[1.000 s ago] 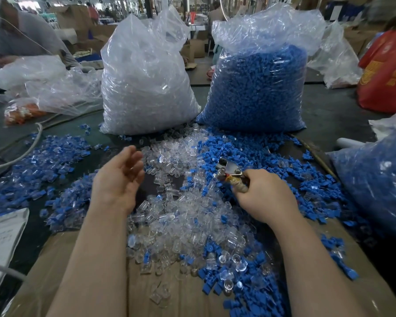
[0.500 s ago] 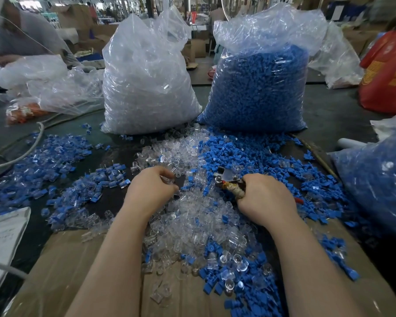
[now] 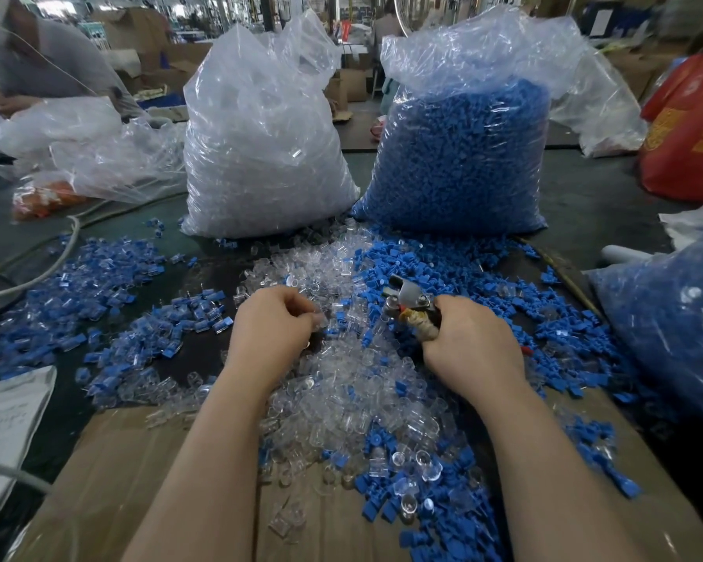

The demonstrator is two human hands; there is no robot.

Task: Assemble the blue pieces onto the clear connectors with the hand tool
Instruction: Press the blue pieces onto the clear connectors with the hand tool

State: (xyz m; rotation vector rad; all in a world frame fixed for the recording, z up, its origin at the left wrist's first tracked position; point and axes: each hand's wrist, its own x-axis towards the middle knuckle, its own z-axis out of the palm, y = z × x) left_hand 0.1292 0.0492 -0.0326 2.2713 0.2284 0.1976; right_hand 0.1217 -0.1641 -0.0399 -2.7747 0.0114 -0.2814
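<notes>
Now the left hand (image 3: 275,324) has dropped onto the clear connectors (image 3: 341,383), pinching one beside the hand tool (image 3: 408,304) gripped by the right hand (image 3: 469,344), ready for fitting.

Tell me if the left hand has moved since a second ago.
Yes. The left hand has gone right and forward, toward the bag of clear connectors, onto the loose clear pile, with its fingers now curled.
</notes>
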